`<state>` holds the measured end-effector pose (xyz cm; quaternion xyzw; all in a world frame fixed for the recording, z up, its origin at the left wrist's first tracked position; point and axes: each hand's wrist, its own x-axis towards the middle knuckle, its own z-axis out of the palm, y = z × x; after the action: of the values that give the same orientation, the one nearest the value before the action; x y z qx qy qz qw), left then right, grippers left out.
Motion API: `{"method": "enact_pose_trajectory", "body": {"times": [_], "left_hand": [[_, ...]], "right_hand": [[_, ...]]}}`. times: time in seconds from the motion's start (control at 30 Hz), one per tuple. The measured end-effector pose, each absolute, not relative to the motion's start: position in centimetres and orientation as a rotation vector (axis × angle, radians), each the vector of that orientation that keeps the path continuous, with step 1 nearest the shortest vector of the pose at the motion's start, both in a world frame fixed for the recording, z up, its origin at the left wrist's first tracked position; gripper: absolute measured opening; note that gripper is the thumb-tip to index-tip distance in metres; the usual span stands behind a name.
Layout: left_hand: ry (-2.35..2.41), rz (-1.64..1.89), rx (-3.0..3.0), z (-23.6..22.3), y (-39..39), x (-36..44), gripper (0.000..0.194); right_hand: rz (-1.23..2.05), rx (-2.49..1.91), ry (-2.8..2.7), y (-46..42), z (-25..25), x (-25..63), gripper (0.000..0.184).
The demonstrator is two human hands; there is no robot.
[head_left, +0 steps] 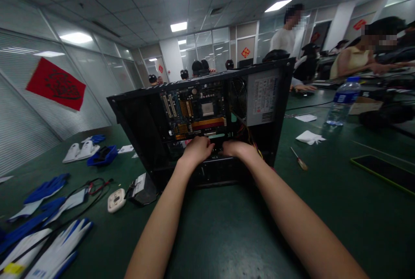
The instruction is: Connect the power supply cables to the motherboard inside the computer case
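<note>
Computer case (136, 130), black and uncovered on its near side, standing on the green table (220, 240) directly before me, upright on its edge. I see the left hand (196, 148) with fingers curled near the bottom edge of the motherboard (188, 112), and the right hand (234, 148) bent inward just beside it, below and left of the power supply (263, 95); the fingertips of both are hidden inside, so I cannot tell how far either grip is spread or whether it has hold of a part. I judge the case stiff and fairly heavy, its weight lying toward the upper right corner, where the power supply sits. Its dark metal looks smooth and perhaps slippery, its edges thin. I would take hold by the outer frame, one palm at each lower corner, and keep off the motherboard, which I expect to be fragile, and the thin cables (250, 135) at the right — soft, easily snagged.
</note>
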<state>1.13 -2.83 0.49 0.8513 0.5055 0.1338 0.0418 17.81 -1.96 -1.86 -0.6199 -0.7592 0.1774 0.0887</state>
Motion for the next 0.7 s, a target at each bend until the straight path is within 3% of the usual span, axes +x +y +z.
{"method": "enact_pose_trajectory", "body": {"times": [0.13, 0.23, 0.4, 0.53, 0.7], "left_hand": [[1.677, 0.494, 2.577, 0.1, -2.4, 1.1, 0.03], [1.74, 0.677, 2.496, -0.3, -1.5, 0.7, 0.032], [1.476, 1.113, 2.358, 0.4, -0.9, 0.1, 0.041], [1.261, 1.516, 2.088, 2.3, -1.8, -1.0, 0.051], [1.198, 1.848, 1.992, 4.2, -2.4, -3.1, 0.035]], "right_hand": [[0.431, -1.776, -2.248, -2.0, -1.6, 17.6, 0.037], [0.581, -1.617, -1.971, -1.9, -1.2, 17.2, 0.042], [1.085, -1.182, -1.308, -2.4, 0.3, 16.0, 0.03], [1.251, -0.915, -1.1, -3.6, 2.1, 15.6, 0.028], [1.291, -0.81, -1.013, -4.6, 3.5, 16.1, 0.033]]}}
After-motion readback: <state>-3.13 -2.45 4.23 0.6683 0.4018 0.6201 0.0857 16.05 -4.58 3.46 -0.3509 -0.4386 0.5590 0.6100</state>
